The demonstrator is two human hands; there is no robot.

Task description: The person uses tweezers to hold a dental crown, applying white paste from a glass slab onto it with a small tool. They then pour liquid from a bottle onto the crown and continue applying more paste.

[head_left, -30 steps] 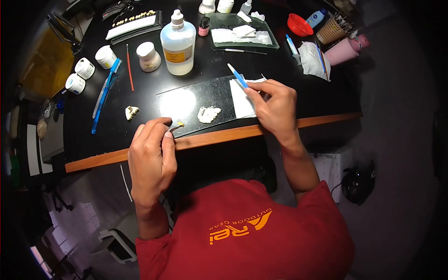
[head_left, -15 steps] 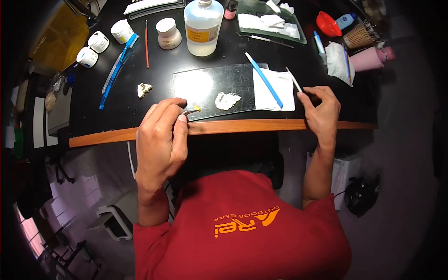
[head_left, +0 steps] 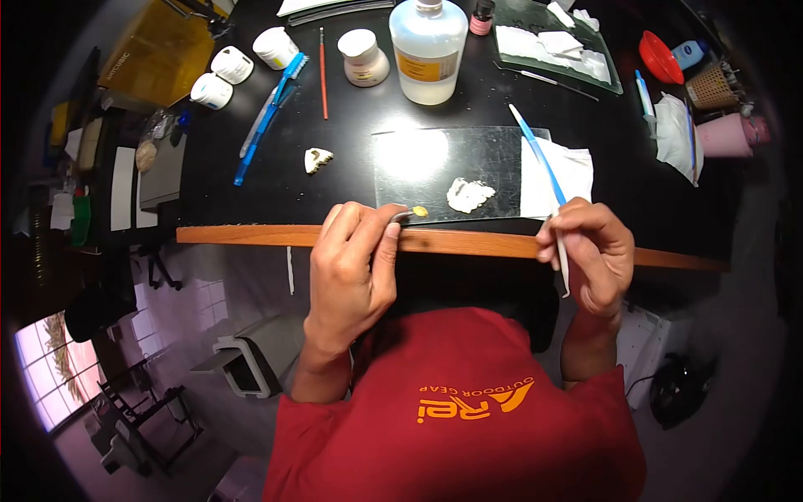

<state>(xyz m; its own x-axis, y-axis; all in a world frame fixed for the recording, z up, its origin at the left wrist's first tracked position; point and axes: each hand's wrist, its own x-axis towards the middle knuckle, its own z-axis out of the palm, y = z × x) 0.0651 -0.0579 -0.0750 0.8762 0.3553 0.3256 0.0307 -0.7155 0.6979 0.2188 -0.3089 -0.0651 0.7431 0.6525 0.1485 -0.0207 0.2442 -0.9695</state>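
The yellow bit (head_left: 420, 212) at the left hand's (head_left: 351, 268) tool tip is too small to identify

Light falls from overhead, throwing a hard white glare on the glass slab (head_left: 456, 163) while the black bench (head_left: 251, 192) around it stays dim. The fisheye bends the edges and blackens the corners; daylight glows at a window (head_left: 46, 360) lower left, and the centre stays sharp

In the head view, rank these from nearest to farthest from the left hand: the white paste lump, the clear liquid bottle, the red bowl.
From the left hand:
1. White paste lump, on the glass slab to the right of the hand.
2. Clear liquid bottle, farther back on the table.
3. Red bowl, far right corner.
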